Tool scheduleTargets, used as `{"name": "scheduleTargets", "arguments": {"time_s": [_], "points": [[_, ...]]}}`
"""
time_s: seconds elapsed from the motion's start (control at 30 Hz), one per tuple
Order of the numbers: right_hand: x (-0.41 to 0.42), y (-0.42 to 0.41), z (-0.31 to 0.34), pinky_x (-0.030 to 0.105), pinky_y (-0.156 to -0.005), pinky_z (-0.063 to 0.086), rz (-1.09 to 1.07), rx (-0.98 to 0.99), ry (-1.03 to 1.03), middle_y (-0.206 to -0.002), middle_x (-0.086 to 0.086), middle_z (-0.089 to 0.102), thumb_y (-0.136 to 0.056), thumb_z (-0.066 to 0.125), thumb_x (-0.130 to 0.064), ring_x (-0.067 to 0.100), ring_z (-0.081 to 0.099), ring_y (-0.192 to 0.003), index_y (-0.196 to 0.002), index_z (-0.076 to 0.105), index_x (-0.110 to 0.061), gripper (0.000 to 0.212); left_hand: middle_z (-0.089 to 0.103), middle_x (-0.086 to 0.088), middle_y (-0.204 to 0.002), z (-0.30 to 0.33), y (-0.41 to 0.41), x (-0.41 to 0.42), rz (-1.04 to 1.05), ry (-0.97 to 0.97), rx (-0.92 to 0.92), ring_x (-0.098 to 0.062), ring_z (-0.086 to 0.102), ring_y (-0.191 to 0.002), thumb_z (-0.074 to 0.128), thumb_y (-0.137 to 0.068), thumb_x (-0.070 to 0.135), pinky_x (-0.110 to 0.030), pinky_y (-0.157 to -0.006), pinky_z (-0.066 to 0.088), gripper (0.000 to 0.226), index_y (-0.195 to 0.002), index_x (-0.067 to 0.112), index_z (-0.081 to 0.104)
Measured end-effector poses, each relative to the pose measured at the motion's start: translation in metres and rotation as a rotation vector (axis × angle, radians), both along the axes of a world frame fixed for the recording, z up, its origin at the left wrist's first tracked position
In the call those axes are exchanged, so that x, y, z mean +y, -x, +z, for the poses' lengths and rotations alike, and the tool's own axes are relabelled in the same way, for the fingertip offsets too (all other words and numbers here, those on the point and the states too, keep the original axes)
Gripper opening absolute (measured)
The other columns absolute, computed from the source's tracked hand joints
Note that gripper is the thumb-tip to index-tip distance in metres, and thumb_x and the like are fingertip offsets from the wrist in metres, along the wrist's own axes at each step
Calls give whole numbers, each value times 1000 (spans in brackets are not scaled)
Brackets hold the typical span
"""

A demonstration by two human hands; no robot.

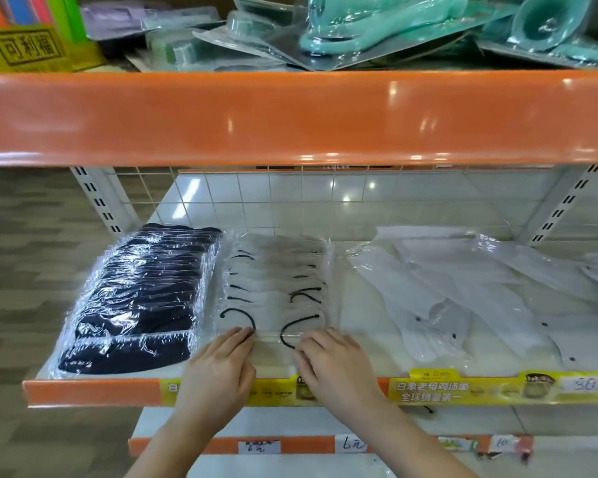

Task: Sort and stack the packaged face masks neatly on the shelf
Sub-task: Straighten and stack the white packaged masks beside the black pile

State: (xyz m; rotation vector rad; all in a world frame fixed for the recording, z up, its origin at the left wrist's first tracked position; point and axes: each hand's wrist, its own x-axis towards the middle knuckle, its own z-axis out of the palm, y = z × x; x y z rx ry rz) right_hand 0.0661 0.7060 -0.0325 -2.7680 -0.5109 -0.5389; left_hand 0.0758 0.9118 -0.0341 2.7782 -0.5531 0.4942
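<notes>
On the middle shelf (366,322) lies a fanned row of black masks in clear bags (142,298) at the left. Beside it runs a row of white masks with black ear loops (273,288), also bagged. My left hand (218,367) and my right hand (332,363) rest on the front edge of the nearest white-mask packet, fingers curled down onto its plastic. Whether they pinch it or only press it is unclear. Loose white bagged masks (445,298) lie scattered at the right of the shelf.
The orange front lip of the upper shelf (290,115) overhangs close above. Teal blister-packed goods (376,25) and a yellow box (28,46) sit on top. A wire grid (290,201) backs the shelf. Yellow price labels (463,388) line the front edge; a lower shelf (307,446) shows below.
</notes>
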Motion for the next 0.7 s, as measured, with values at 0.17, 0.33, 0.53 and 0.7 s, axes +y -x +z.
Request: {"name": "scheduleTargets", "arguments": {"time_s": [0.17,0.33,0.53,0.7], "points": [[-1,3,6,24,-64,51,-6,25,-40,-91,-14,64,-89,42,-36,7,60,-84,-87,70,-28,29,72,1,-102,8,2,-20,26,18,1,-20,67,-96,43,-86,26,-33,-78,54,35,-94,13,75],[-26,6,14,24,-67,51,-66,23,-81,-90,-13,64,-89,41,-32,8,60,-81,-91,68,-27,28,72,1,-91,18,-4,-62,-26,52,11,-20,68,-82,44,-82,23,-33,-66,55,32,-88,14,74],[-94,10,20,27,-65,52,-236,0,-60,-88,-8,65,-83,48,-29,14,61,-78,-87,67,-23,21,72,4,-82,30,-15,-142,-139,25,96,-18,69,-74,42,-76,24,-30,-58,54,33,-79,18,74],[-165,13,25,29,-61,52,-363,-2,-47,-85,-7,66,-80,45,-30,17,64,-76,-85,68,-24,25,70,8,-76,40,-20,-218,-218,40,150,-12,67,-70,41,-74,27,-23,-57,52,31,-77,24,72]]}}
